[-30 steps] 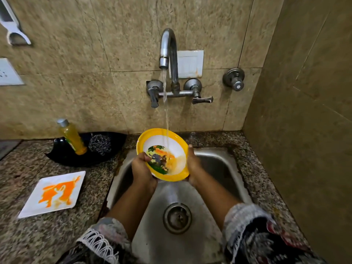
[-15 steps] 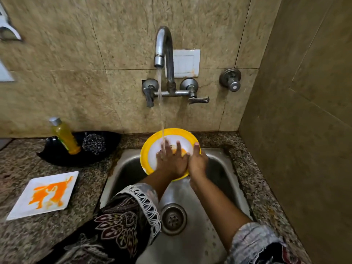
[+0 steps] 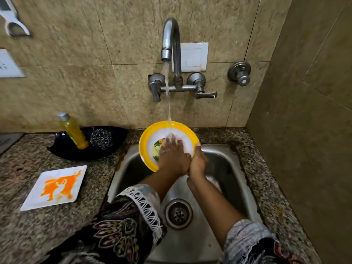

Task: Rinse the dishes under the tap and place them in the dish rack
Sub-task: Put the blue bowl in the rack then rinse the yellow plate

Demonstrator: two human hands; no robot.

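While water runs, left hand rubs plate; right hand holds rim.

Dark floral-embroidered sleeves with white fringed cuffs, the fabric perhaps grey-lined.

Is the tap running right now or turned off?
Running. A stream of water falls from the tap spout onto the yellow-rimmed plate, where the left hand rubs it over the sink.

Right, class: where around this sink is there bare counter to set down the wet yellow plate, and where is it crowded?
Bare granite lies between the white square plate and the sink rim, and along the strip right of the sink by the side wall. Crowded: the back left corner, with the black dish, soap bottle and steel scrubber.
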